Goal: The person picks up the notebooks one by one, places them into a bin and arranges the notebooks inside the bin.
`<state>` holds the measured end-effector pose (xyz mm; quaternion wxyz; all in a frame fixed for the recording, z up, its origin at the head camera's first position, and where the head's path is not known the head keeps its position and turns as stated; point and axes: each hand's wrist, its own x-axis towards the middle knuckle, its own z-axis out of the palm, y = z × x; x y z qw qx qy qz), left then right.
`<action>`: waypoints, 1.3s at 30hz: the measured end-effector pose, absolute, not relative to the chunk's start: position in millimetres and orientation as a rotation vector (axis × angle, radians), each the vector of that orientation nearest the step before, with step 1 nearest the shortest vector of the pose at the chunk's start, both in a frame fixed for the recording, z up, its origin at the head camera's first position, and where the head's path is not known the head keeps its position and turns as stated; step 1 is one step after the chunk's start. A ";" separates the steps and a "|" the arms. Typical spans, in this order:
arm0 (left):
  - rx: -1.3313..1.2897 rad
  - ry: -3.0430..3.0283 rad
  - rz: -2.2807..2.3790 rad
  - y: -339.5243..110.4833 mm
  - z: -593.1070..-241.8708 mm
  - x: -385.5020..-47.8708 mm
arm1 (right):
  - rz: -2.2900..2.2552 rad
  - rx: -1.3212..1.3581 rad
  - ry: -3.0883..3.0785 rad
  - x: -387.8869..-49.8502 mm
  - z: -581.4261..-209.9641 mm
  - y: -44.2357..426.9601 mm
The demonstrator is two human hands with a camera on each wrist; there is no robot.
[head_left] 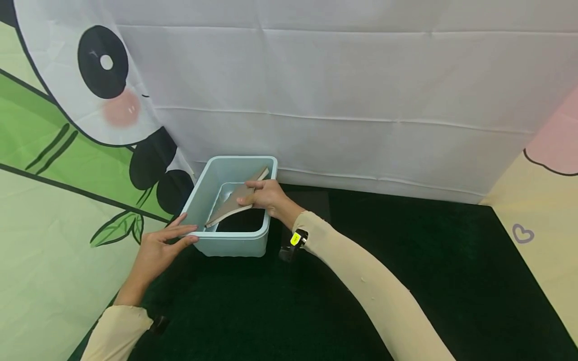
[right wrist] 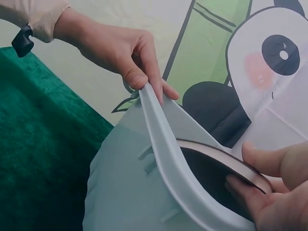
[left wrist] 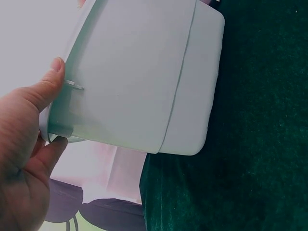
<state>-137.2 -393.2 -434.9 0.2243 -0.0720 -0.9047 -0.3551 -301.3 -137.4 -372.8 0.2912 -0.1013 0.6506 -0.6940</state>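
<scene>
**Right hand (head_left: 266, 196) holds a thin book (head_left: 232, 203) aslant inside a pale blue bin (head_left: 232, 245)**

The right hand is closed to a pinch, thumb on the book's upper face and fingers round its far right edge, likely because that edge is the easiest to reach over the rim. The book slants across the opening, its other end lower at the near left; whether it touches the bottom is unclear. A dark patch lies beneath it, too shadowed to identify.

The left hand (head_left: 164, 245) grips the bin's near left corner between thumb and fingers, presumably to steady the light wall while the other hand works inside. The bin is on the dark green surface (head_left: 406, 260), its far side close to the white, panda-printed backdrop (head_left: 325, 75).
</scene>
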 end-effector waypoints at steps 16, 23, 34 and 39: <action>-0.211 -2.476 -0.979 -393.5 -434.3 -136.1 | -1.622 -0.440 1.698 -301.7 -365.0 -124.3; -0.224 -2.470 -1.002 -393.0 -434.3 -136.3 | -1.586 -0.532 1.801 -300.3 -358.6 -109.2; -0.223 -2.460 -1.000 -391.2 -434.8 -136.0 | -1.618 -0.725 1.840 -306.9 -356.7 -35.4; -0.200 -2.483 -0.978 -390.5 -433.5 -136.0 | -1.611 -0.729 1.941 -310.1 -365.3 1.0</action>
